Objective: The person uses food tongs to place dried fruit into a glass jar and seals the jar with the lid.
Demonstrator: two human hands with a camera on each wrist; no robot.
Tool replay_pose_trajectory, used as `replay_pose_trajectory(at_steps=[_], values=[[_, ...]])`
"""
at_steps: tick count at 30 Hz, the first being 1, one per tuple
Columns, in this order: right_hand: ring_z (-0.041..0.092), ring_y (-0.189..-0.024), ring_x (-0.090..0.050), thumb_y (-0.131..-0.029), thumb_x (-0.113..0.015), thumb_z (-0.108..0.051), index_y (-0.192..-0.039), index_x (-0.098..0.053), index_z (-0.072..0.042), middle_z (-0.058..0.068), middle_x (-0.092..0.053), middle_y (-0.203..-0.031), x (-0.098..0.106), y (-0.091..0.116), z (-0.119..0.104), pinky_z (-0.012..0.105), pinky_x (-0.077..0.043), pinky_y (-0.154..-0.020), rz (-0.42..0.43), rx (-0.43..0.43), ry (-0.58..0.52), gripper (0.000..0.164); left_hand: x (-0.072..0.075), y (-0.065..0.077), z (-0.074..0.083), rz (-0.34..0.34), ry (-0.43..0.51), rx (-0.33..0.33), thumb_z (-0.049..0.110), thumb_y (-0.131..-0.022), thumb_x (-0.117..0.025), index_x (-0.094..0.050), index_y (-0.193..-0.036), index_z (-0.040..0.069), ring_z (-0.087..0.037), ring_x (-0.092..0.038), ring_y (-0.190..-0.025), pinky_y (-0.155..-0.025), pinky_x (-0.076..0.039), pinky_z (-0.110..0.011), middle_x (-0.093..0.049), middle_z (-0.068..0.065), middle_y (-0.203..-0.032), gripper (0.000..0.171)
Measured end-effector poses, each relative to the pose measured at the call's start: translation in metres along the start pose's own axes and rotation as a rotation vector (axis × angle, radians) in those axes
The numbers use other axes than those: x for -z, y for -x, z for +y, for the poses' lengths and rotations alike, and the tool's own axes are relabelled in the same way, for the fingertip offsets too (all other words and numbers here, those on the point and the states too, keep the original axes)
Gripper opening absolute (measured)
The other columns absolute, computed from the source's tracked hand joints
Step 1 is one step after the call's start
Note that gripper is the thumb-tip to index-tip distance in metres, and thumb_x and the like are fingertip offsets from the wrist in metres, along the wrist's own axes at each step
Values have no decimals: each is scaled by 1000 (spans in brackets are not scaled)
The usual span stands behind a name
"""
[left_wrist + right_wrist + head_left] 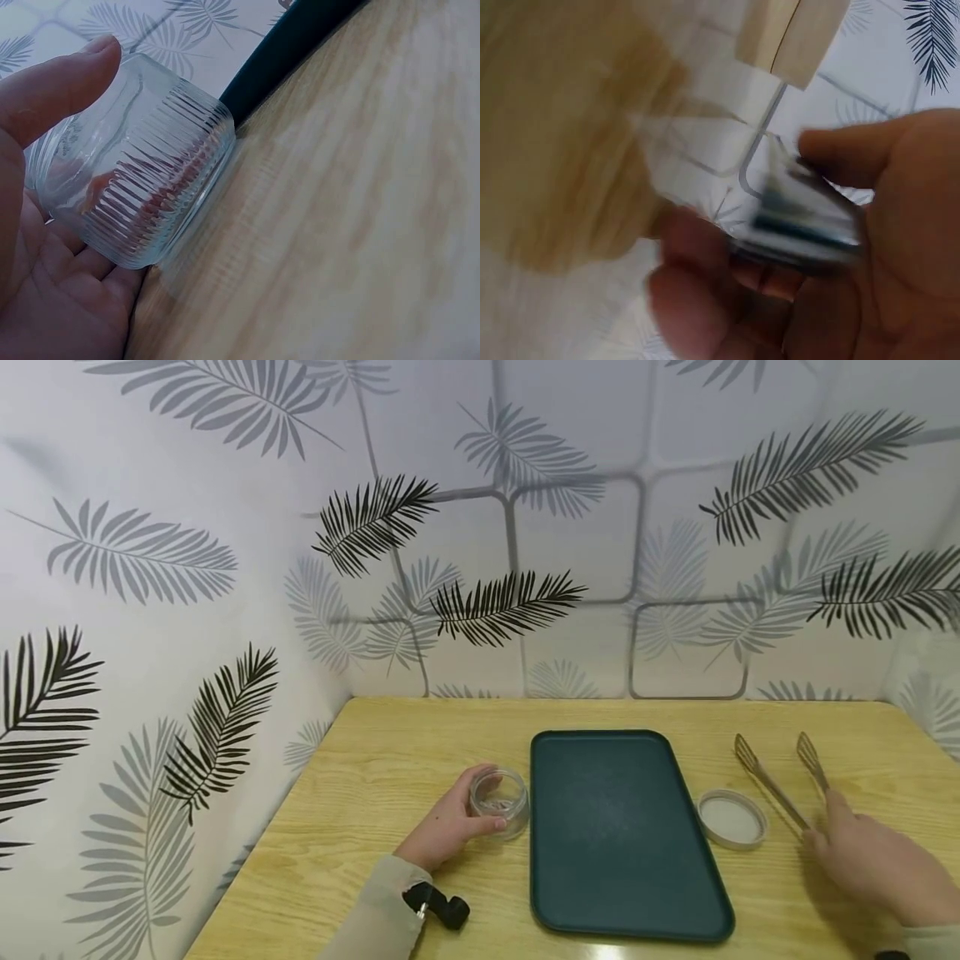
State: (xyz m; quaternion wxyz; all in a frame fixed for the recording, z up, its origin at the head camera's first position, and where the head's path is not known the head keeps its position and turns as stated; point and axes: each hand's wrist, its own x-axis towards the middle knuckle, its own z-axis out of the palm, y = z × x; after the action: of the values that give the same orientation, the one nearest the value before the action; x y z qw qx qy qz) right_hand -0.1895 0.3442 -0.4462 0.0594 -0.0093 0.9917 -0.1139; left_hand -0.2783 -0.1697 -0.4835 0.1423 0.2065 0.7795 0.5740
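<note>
In the head view my left hand [442, 831] curls round a ribbed clear glass jar [516, 814], thumb on the near side. The jar stands upright and lidless on the table, against the tray's left side. Through its ribbed wall in the left wrist view, the jar [157, 172] shows blurred reddish tones; whether anything lies inside I cannot tell. Over at the right, my right hand [877, 864] grips metal tongs [780, 797], their slotted tips spread apart and pointing away from me. Motion blurs the tongs [802, 232] in the right wrist view.
A dark green tray [622, 835] lies mid-table between the hands. Right of it, close to the tongs, rests a round pale lid [732, 820]. The wooden table [420, 735] meets a leaf-patterned wall [465, 543] at the back.
</note>
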Motion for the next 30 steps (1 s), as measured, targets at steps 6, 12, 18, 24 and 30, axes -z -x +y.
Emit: replay_pose_trajectory(at_steps=[6, 12, 18, 24, 30], values=[[52, -81, -62, -100, -58, -42, -138, -33, 21, 42, -51, -102, 1, -1, 4, 61, -49, -62, 31, -23, 83, 77, 1, -1, 0, 0, -14, -16, 30, -90, -80, -29, -159, 17, -17, -40, -142, -111, -35, -42, -43, -1, -155, 87], [34, -79, -59, -102, -60, -39, -144, -40, 15, 36, -50, -111, 11, -7, -16, 51, -50, -60, 163, 71, -61, 71, 2, -1, 2, -7, -29, -18, 29, -90, -79, -28, -159, 17, -19, -40, -142, -111, -35, -41, -42, -2, -156, 87], [45, -98, -59, -101, -62, -44, -149, -33, 16, 40, -50, -122, 7, -14, -34, 57, -50, -76, 86, 213, -198, 82, 1, -2, -1, -11, -14, -18, 28, -91, -79, -27, -159, 16, -20, -40, -142, -110, -37, -39, -41, -4, -157, 87], [62, -114, -49, -94, -69, -49, -148, -26, 21, 49, -42, -127, -1, -22, -38, 65, -46, -85, -53, 228, -205, 98, 0, 0, -2, -10, -6, -8, 29, -90, -80, -28, -159, 16, -19, -39, -143, -110, -36, -39, -42, -3, -156, 87], [53, -106, -56, -77, -87, -42, -147, -28, 22, 50, -42, -125, -5, -32, -39, 59, -49, -80, -53, 231, -178, 111, -1, 1, 0, -5, -5, 1, 29, -90, -80, -30, -158, 18, -19, -40, -142, -110, -35, -41, -43, -2, -156, 85]])
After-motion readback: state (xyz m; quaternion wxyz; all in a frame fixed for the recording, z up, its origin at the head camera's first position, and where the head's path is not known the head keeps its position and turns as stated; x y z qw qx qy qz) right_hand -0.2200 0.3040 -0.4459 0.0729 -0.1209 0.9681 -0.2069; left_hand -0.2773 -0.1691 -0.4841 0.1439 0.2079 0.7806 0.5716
